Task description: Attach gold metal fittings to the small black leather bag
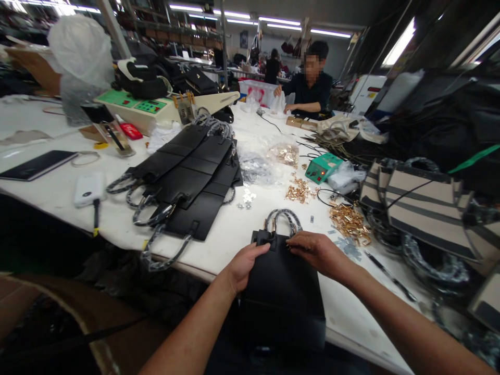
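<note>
A black bag panel (285, 291) with plastic-wrapped looped handles (284, 214) lies over the table's front edge. My left hand (247, 263) grips the panel's left edge, its thumb pressed on top beside the left handle tab. At the panel's top right, my right hand (312, 251) has its fingers pinched together near the base of the handle; what they hold is too small to make out. Beyond my hands are gold-coloured metal pieces (349, 223) and flat grey metal plates (347, 247).
Stacked black panels (195, 179) with wrapped handles lie left of centre. A green box (323, 167), a pen (390, 276) and beige-and-black panels (425, 208) are to the right. A person (312, 83) sits across the white table (226, 239).
</note>
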Available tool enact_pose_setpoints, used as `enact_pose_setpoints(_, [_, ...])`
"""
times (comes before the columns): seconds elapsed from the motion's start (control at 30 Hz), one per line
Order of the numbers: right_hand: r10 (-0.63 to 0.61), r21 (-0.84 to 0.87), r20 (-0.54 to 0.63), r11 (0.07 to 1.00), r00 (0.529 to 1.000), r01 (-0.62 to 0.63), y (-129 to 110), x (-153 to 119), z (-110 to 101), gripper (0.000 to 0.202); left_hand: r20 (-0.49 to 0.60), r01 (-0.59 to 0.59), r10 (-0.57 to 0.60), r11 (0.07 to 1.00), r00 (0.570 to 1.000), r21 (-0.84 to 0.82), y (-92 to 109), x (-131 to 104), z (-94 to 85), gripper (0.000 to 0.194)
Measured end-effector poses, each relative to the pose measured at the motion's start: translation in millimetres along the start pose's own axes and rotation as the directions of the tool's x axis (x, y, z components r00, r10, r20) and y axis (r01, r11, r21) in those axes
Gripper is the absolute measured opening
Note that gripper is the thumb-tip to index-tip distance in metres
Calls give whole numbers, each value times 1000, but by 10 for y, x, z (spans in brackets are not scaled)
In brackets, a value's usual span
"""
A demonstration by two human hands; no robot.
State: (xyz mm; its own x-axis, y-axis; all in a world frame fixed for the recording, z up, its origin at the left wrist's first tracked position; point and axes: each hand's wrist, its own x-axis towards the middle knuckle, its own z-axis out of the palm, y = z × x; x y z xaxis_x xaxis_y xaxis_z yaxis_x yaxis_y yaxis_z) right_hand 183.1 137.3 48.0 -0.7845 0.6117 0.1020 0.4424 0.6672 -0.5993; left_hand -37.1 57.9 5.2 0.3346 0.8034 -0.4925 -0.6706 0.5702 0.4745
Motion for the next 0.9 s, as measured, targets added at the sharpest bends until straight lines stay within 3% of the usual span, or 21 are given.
enact_pose_setpoints(0.23, [-23, -57, 14, 998, 1000, 24, -54, -20, 35, 28, 23, 21, -20, 999, 1000, -33, 5, 13, 2, 33])
enact_pose_setpoints(0.47, [10, -52, 5, 999, 1000, -10, -128, -37, 25, 31, 22, 8, -7, 1000, 1000, -13, -9, 23, -4, 35])
enact_pose_setpoints(0.73, [130, -105, -71, 985, 989, -137, -196, -21, 99, 29, 24, -3, 2, 1000, 1000, 14, 0, 16, 7, 32])
enact_pose_setpoints(0.9, [108, -123, -51, 986, 993, -113, -185, -53, 120, 29, 21, -12, 11, 1000, 1000, 11, -2, -3, 33, 30])
